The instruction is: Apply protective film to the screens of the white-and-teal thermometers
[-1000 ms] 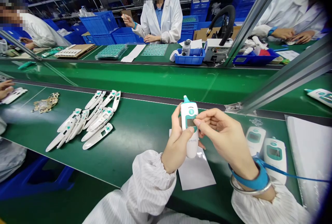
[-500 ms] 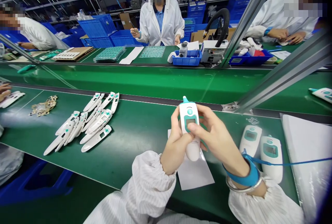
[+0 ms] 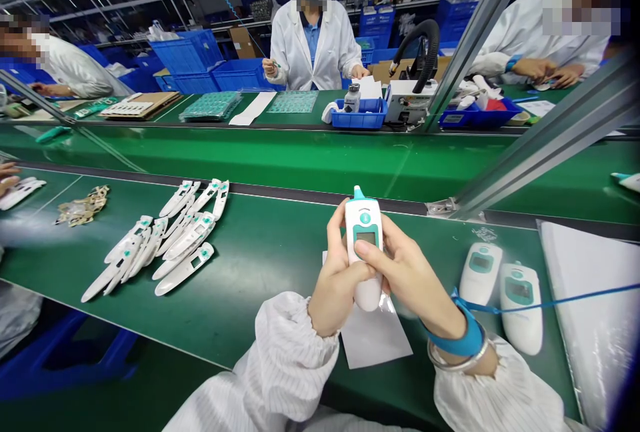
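Both hands grip one white and teal ear thermometer (image 3: 367, 219), held upright with its probe tip pointing away from me. My left hand (image 3: 333, 279) wraps its left side, thumb across the lower body. From the right, my right hand (image 3: 407, 265) closes round it, its thumb on the lower part of the small screen. Beneath them a sheet of white paper (image 3: 375, 342) lies on the green bench. Two more thermometers, a smaller-looking one (image 3: 481, 272) and a nearer one (image 3: 521, 312), lie to the right of my right hand, with the blue wrist-strap cord crossing over them.
Several white casing halves (image 3: 185, 239) lie piled on the left, beside a heap of tan parts (image 3: 83, 205). A plastic-wrapped white stack (image 3: 590, 325) sits at the right. Beyond a green conveyor belt (image 3: 280, 159), co-workers in white coats work. A metal post (image 3: 480, 39) slants up at the right.
My right thumb has shifted slightly left and down on the thermometer's front, and the right wrist has moved a little left. On the belt, a thermometer at the far right has slid further right.
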`<state>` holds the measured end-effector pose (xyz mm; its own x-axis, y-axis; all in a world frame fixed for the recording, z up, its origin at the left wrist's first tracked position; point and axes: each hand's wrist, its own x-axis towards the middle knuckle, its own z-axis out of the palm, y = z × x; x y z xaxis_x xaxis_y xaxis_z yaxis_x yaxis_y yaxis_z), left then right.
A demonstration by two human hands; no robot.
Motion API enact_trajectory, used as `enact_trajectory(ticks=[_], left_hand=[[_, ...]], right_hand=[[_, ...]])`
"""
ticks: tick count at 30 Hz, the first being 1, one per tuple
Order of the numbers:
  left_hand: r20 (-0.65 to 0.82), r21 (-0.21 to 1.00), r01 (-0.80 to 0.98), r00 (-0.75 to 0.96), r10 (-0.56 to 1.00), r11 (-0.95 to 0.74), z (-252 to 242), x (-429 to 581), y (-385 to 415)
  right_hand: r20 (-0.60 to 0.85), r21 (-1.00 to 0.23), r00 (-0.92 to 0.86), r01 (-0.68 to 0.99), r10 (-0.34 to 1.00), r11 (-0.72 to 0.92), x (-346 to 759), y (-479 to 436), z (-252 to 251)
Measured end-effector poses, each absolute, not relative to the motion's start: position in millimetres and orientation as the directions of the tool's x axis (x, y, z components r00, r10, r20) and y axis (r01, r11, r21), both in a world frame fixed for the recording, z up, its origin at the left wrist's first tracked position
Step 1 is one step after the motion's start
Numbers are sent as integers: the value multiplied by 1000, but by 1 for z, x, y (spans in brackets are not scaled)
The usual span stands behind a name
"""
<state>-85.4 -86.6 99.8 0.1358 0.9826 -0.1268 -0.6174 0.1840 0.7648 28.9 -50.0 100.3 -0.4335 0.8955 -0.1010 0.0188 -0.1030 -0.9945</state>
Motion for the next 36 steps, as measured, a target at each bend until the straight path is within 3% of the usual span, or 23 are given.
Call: enact_trajectory(ticks=[5, 8, 11, 14, 16, 20, 24, 27, 30, 34, 36], left_hand=[[-64, 712, -678, 193, 979, 181, 93, -91, -79], [-127, 759, -622, 144, 981, 189, 85, -93, -72], [-206, 915, -350, 17, 978, 199, 72, -98, -70], [-109, 989, 77, -188, 976, 125, 52, -109, -76], [-42, 964, 240, -281, 959, 112, 37, -117, -86], [26, 906, 399, -385, 922, 142, 7, -130, -112], [213, 792, 610, -247, 945, -20, -10, -133, -130], [295, 700, 689, -40, 955, -187, -16, -129, -131], [276, 617, 732, 144, 950, -290, -21, -124, -126], [149, 594, 753, 243, 959, -283, -29, -122, -118], [114, 600, 753, 254, 961, -270, -31, -123, -116]], right_hand=[[-71, -988, -579, -73, 812, -138, 38, -40, 92], [-65, -998, -621, 36, 781, -55, 36, -27, 84], [-127, -926, -550, 365, 825, 100, 31, 9, 73], [-181, -807, -365, 586, 913, 75, 36, 71, 58], [-187, -710, -201, 704, 962, 9, 45, 114, 48], [-102, -566, 47, 819, 994, -96, 68, 163, 27], [55, -528, 158, 843, 986, -106, 79, 167, 20], [182, -546, 80, 837, 980, 32, 78, 150, 25], [241, -574, -166, 770, 956, 279, 75, 106, 27], [149, -654, -545, 572, 825, 496, 72, 14, 9], [125, -678, -606, 526, 786, 513, 73, -24, -5]])
